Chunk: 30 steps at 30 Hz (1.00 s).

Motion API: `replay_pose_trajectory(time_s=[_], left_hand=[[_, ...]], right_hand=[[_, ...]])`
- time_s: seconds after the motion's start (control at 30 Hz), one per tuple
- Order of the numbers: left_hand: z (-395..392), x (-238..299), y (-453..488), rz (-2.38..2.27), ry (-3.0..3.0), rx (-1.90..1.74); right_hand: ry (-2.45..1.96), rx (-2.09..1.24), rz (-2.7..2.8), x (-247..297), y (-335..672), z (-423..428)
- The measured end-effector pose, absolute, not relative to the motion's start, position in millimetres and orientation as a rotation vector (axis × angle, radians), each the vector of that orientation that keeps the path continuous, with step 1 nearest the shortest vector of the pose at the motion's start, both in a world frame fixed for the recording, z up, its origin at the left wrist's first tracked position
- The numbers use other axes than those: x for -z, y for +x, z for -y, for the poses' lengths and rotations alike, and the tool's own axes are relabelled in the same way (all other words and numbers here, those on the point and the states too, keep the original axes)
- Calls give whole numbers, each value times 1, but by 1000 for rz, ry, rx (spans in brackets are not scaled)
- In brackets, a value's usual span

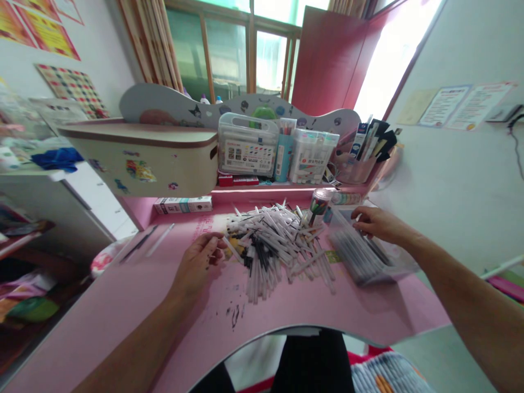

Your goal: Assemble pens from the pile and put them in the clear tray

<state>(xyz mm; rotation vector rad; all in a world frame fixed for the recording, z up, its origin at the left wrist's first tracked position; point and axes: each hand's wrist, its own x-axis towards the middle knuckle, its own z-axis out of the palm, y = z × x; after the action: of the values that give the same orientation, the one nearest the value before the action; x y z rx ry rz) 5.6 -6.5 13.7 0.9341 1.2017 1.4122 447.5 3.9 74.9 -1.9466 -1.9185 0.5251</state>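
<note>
A heap of white and black pens (274, 245) lies in the middle of the pink desk (123, 305). My left hand (200, 262) rests at the heap's left edge, fingers curled and pinched on one white pen (231, 248). My right hand (379, 222) reaches to the right side, fingers bent over the far rim of a clear plastic box (364, 256) filled with pens. Whether those fingers hold a pen is hidden.
On the back shelf stand two clear marker cases (248, 144), a blue pen cup (284, 150) and a holder of stationery (368, 150). A small round jar (318, 204) stands behind the heap. Ink smears (235, 314) mark the desk near its curved front edge. A wall is close on the right.
</note>
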Motion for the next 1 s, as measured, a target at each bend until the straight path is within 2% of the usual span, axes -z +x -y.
replay_pose_trajectory(time_s=[0.13,0.37,0.53,0.7,1.0], left_hand=[[7,-15,5,-1205,953,-1405],[6,-14,4,-1209,963,-1402],[5,-12,3,-1210,949,-1386],[3,-11,1,-1201,942,-1384],[4,-10,-1,-1175,1032,-1358]], right_hand=[[-2048,-410,2045,-71,444,-4],[-1870,174,2095,-114,416,17],[-1639,86,2105,-133,337,35],[-1719,-133,2508,-95,267,20],[-2049,168,2378,-32,242,-5]])
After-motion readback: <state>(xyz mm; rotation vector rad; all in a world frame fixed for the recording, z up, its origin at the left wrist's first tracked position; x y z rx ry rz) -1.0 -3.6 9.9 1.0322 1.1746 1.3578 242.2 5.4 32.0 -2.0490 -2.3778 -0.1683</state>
